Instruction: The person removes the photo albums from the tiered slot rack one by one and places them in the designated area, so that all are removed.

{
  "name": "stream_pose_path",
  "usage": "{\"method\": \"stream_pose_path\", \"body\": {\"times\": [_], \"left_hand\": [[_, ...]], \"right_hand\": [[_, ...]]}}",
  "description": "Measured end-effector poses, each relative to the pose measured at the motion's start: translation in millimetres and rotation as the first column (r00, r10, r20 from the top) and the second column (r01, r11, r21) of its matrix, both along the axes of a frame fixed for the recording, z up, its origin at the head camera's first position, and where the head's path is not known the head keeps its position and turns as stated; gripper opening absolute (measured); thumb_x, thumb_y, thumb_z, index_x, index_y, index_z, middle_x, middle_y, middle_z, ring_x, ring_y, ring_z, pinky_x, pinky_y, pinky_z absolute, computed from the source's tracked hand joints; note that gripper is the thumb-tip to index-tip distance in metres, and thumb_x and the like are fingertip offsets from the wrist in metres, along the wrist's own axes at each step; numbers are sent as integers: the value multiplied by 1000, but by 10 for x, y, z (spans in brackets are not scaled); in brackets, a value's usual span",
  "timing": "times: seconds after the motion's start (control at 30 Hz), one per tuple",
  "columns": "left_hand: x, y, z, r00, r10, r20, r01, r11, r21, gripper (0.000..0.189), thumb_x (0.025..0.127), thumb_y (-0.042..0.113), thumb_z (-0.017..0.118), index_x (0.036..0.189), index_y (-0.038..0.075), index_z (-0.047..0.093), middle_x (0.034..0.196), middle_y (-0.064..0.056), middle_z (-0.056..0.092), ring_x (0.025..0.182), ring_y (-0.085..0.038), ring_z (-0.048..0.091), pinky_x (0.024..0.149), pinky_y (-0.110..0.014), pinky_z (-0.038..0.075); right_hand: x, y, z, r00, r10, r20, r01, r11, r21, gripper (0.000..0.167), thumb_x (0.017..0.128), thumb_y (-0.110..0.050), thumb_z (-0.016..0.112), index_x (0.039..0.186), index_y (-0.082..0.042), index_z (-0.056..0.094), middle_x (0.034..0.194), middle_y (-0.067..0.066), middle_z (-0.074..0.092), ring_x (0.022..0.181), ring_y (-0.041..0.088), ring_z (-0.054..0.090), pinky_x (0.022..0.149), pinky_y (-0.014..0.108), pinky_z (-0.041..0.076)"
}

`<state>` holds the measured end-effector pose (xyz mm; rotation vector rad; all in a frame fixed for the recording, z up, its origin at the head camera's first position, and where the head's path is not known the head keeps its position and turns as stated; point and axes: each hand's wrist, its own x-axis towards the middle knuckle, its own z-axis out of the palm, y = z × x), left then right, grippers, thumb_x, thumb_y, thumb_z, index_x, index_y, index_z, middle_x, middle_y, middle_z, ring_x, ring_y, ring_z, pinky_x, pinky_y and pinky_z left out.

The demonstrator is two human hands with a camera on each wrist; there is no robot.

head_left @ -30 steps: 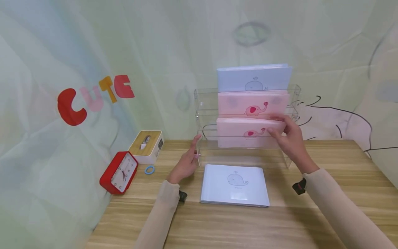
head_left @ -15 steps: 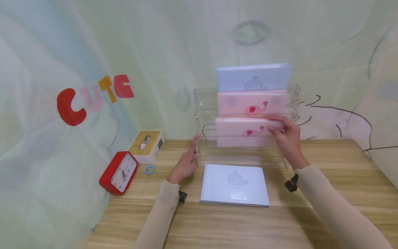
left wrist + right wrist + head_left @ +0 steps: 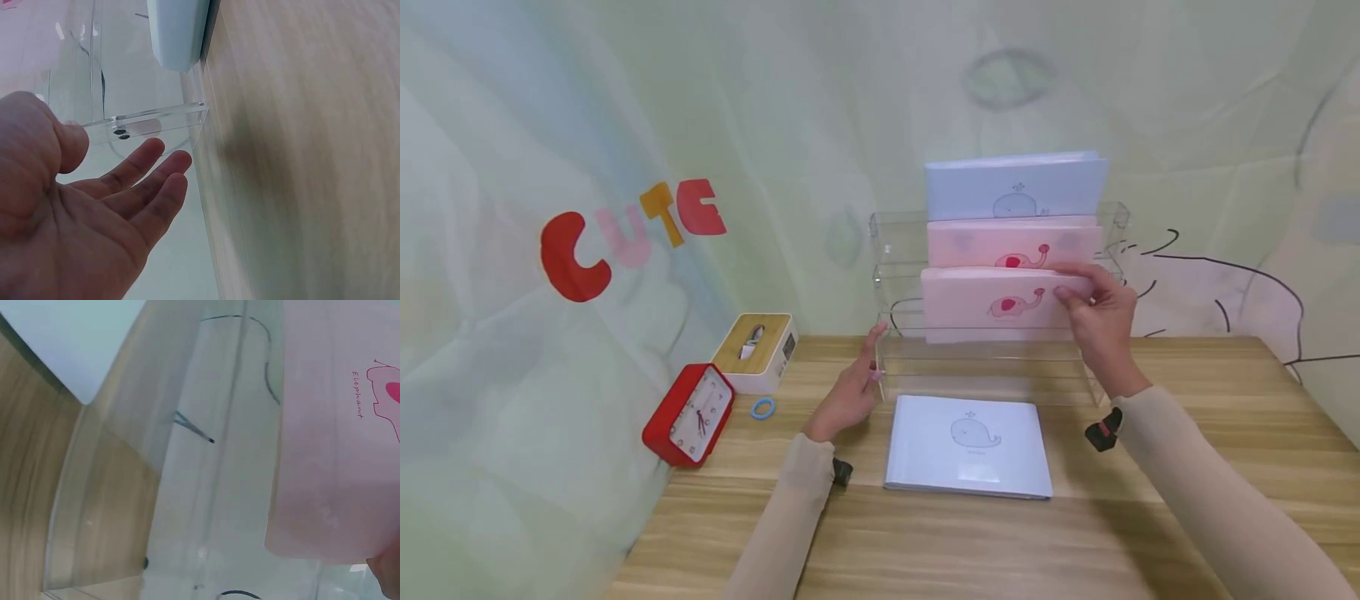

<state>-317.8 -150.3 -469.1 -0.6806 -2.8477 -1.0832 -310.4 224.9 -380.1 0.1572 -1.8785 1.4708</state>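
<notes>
With thumb and fingers at its right top corner, my right hand (image 3: 1103,321) pinches a pink photo album (image 3: 966,304) with an elephant on its cover. The album stands upright at the lower front level of a clear acrylic tiered rack (image 3: 898,367). In the right wrist view, the same pink album (image 3: 319,456) fills the right side, and only a little of the hand shows. My left hand (image 3: 847,393) touches the rack's left side, its index finger straight; in the left wrist view the fingers of the left hand (image 3: 81,219) are loosely extended beside the rack's edge.
Behind stand another pink album (image 3: 970,246) and a pale blue whale album (image 3: 973,192) in the rack. A whale album (image 3: 925,450) lies flat in front. Left are a red alarm clock (image 3: 688,414), tissue box (image 3: 772,367) and blue ring (image 3: 763,408).
The front pink album has risen a little, pinched by my right hand, and now covers more of the one behind. The left hand stays at the rack's side.
</notes>
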Motion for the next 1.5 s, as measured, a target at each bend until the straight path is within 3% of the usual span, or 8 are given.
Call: {"method": "stream_pose_path", "body": {"times": [0.17,0.4,0.67,0.8,1.0,1.3,1.4,1.5], "left_hand": [[-5,-13,-8,1000,-2,-13,2,1000,3,82,113,6,44,170,42,-2,174,-21,35,102,-35,65,112,-57,53],[-8,-18,-28,1000,-8,-19,8,1000,-3,82,113,5,44,170,41,-3,175,-20,33,99,-33,64,112,-56,53],[-11,-5,-16,1000,0,-19,0,1000,-9,81,113,6,44,170,43,-2,164,-24,47,90,-28,60,107,-54,55],[-17,-3,-20,1000,2,-27,-2,1000,-13,80,113,7,44,170,41,-2,159,-25,51,87,-27,60,104,-54,56],[-14,1,1,1000,3,-11,-3,1000,-9,78,114,8,42,169,41,0,159,-27,52,89,-29,61,107,-56,55],[-6,-7,6,1000,5,-18,-5,1000,-4,79,113,7,44,170,41,0,153,-29,55,91,-31,61,102,-54,56],[-36,-36,-37,998,-25,-53,26,999,19,79,113,7,45,171,40,2,152,-32,55,88,-31,62,97,-57,56],[-153,-108,-187,991,-74,-110,78,997,30,77,113,12,44,171,42,2,146,-32,58,85,-28,61,90,-53,58]], "right_hand": [[47,66,147,1000,-20,-13,19,999,-45,26,100,-3,73,123,-11,81,123,0,80,111,5,70,91,13,58],[107,202,271,997,-79,-23,74,984,-161,25,97,5,73,119,-3,80,109,-17,77,98,5,70,79,11,57],[239,375,373,998,-58,-26,49,963,-266,25,96,7,71,115,-4,82,113,-3,80,101,12,70,83,15,60],[325,462,356,998,-58,15,59,968,-242,26,97,5,69,118,-4,81,113,-5,79,102,14,70,81,13,59],[438,620,276,999,-38,37,48,952,-302,28,95,11,66,115,-1,82,105,-6,78,93,13,68,77,13,59],[662,801,149,970,-58,236,119,960,-252,29,97,9,68,121,0,79,102,-11,73,97,12,62,77,8,57],[744,868,97,955,-87,282,146,970,-196,30,98,7,67,124,-1,78,99,-13,71,98,11,60,78,7,56],[834,943,46,943,-93,319,157,971,-179,31,99,7,66,127,0,76,99,-14,70,99,11,59,78,6,55]]}}
